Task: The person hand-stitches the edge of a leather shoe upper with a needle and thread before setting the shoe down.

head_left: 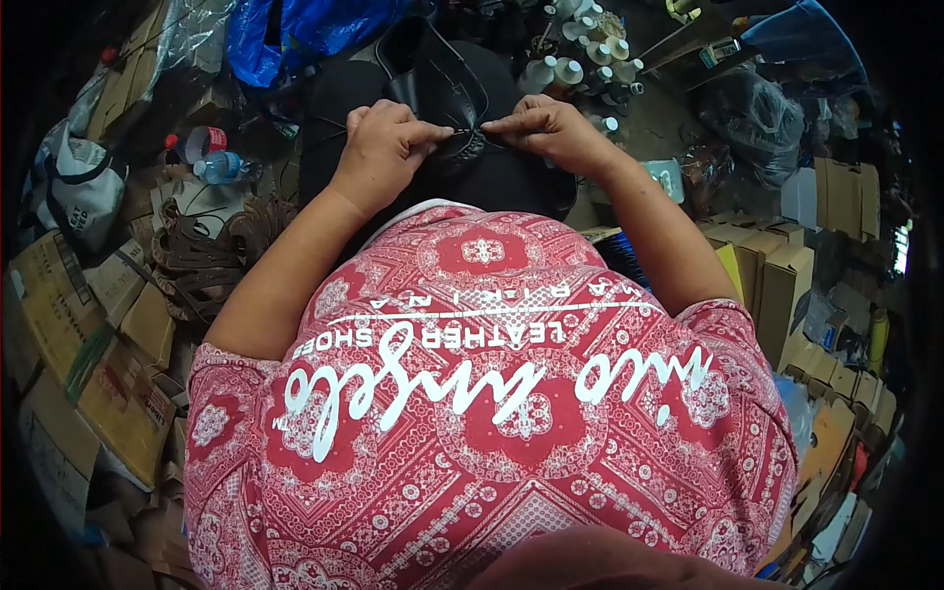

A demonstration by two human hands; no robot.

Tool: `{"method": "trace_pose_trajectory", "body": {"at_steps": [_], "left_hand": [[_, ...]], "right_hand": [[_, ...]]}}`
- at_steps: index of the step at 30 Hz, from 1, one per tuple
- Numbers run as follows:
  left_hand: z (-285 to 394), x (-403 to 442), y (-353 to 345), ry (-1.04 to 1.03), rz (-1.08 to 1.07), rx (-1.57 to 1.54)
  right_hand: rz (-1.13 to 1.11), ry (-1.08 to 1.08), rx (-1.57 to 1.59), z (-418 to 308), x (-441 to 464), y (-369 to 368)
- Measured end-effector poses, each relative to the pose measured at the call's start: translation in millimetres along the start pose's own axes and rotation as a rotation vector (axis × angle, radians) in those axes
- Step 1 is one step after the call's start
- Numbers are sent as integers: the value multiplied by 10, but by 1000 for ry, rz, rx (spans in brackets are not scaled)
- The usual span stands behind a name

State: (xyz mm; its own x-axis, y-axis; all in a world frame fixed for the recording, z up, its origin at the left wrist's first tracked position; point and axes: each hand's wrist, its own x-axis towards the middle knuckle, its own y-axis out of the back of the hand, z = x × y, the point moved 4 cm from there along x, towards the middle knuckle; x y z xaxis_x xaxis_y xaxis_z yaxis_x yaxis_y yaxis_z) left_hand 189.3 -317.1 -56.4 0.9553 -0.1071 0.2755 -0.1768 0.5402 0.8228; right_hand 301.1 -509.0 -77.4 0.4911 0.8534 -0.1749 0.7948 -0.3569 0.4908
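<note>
A black leather piece (452, 87), which looks like a shoe upper, lies over my lap on dark cloth (344, 87). It curves up into a loop at the back, and its near part looks puckered along a seam. From the left, my left hand (386, 147) pinches with thumb and index finger at this seam. Opposite it, my right hand (551, 130) pinches at the leather's right edge, a small gap away from the left fingertips. A thin light line shows between the fingertips; whether it is thread or a needle I cannot tell.
Several white-capped bottles (568, 71) stand beyond my right hand. Blue plastic sheeting (258, 44) lies at the back left. A clear bottle (218, 167) and brown strappy pieces (221, 246) are left of my arm. Cardboard boxes (787, 280) are stacked at the right.
</note>
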Motion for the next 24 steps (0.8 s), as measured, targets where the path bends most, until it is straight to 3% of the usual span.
{"method": "trace_pose_trajectory", "body": {"at_steps": [22, 24], "left_hand": [[-94, 107, -75, 88, -38, -114], [-84, 135, -125, 151, -9, -260]], "right_hand": [[-6, 3, 207, 65, 38, -9], [3, 12, 184, 72, 43, -21]]}}
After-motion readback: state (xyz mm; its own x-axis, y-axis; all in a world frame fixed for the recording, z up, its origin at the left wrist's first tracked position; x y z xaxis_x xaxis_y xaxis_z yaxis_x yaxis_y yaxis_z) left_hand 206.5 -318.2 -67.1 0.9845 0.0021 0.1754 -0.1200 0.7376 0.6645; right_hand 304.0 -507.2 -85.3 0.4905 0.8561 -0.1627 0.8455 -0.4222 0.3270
